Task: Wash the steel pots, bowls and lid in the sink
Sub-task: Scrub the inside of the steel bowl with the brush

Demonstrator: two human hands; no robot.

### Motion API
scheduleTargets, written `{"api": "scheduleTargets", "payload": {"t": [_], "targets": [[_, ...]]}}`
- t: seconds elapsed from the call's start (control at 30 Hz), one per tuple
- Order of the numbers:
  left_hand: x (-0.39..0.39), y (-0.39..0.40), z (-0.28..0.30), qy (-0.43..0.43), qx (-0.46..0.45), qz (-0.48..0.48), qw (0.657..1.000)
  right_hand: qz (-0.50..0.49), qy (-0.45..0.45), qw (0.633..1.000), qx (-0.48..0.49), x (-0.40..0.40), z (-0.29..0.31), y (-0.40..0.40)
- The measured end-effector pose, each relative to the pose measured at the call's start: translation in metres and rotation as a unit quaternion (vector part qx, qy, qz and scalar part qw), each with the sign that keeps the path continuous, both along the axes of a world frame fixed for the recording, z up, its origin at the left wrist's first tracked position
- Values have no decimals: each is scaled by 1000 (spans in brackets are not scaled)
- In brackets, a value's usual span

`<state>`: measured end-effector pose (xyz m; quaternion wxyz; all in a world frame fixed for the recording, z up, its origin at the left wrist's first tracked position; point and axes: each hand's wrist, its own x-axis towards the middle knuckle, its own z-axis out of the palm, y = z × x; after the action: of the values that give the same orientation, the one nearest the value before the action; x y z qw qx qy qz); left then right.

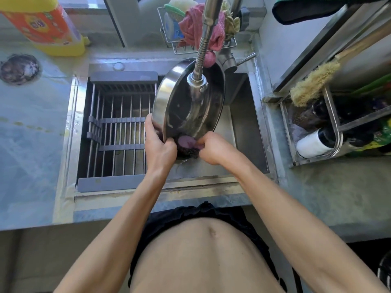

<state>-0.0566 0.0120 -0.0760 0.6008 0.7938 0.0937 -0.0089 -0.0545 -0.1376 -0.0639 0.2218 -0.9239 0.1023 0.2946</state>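
We saw the sink (243,132) split in 2: a barred drying rack (118,127) covered its left half, and the tilted steel pot (186,102) filled most of the right. The faucet head (196,81) on its flexible hose hung inside the pot's mouth, blocking any entry from above. Both hands, left hand (158,144) and right hand (213,146), crowded the pot's near rim. Open basin remained to the right of the pot. A detergent bottle (48,26) stood well clear on the left counter
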Motion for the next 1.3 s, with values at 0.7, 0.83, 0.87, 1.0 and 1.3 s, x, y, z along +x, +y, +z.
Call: {"api": "scheduleTargets", "payload": {"t": [0.7, 0.83, 0.87, 1.0, 1.3], "targets": [[-10, -6, 2, -39, -24, 11, 999, 43, -29, 991, -122, 7, 8, 17], [-11, -5, 1, -28, -62, 25, 997, 28, 26, 998, -46, 8, 11, 22], [-11, -5, -2, -27, -59, 27, 998, 31, 26, 997, -64, 8, 11, 18], [-18, -6, -5, -20, -42, 17, 999, 91, -43, 974, -201, 5, 2, 3], [-13, 2, -21, 101, -151, 64, 981, -351, -51, 928, 114, -24, -36, -8]]}}
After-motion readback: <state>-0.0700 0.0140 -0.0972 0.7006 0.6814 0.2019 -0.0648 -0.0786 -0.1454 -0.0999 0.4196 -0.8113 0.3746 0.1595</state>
